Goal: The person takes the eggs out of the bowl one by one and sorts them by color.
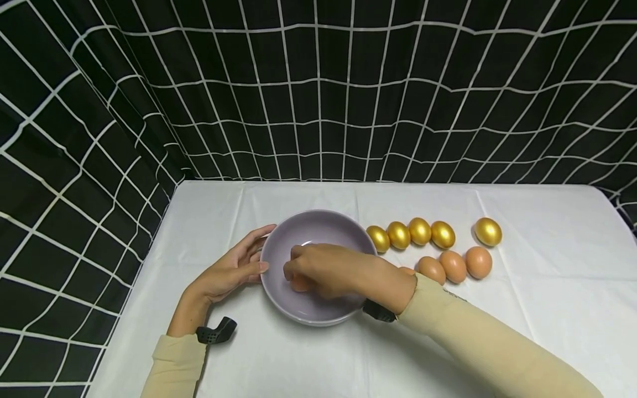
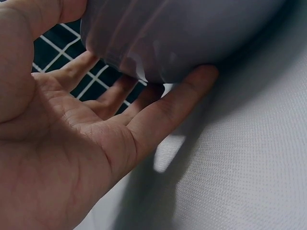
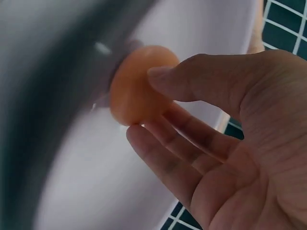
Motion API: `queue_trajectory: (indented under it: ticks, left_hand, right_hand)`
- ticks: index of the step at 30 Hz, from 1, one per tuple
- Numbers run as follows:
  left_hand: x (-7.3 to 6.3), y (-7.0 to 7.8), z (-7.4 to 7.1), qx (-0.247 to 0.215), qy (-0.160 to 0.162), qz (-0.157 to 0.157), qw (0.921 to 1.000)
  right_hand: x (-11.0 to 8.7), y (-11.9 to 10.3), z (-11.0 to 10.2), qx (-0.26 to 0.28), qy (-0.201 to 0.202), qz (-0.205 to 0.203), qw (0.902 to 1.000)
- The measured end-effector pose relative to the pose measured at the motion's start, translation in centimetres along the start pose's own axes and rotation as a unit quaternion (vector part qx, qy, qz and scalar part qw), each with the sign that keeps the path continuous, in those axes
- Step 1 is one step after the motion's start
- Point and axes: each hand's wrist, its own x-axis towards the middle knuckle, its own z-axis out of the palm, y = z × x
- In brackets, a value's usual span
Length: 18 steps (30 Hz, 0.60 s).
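Observation:
A mauve bowl stands on the table in the head view. My right hand reaches down inside it and holds a brown egg low in the bowl. The right wrist view shows that egg between the thumb and the fingertips. Whether the egg touches the bowl's bottom I cannot tell. At the bowl's left side, my left hand rests against the outside, thumb near the rim. In the left wrist view its fairly straight, spread fingers touch the bowl's outer wall, palm apart from it.
Right of the bowl, several golden eggs lie in a row, and one golden egg sits apart. Several brown eggs form a nearer row, partly hidden by the right arm. A white cloth covers the table; black gridded curtain hangs behind.

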Motion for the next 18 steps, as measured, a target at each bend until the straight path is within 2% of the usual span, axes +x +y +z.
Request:
queue_trajectory:
  ticks: [8, 18]
  left_hand:
    - [0.1, 0.3, 0.2, 0.002, 0.0, -0.004, 1.0]
    - [-0.1, 0.3, 0.0, -0.002, 0.002, -0.003, 1.0]
  right_hand:
    - [0.6, 0.7, -0.4, 0.02, -0.006, 0.015, 0.9997]
    - [1.3, 0.3, -0.8, -0.007, -0.057, 0.01, 0.9983]
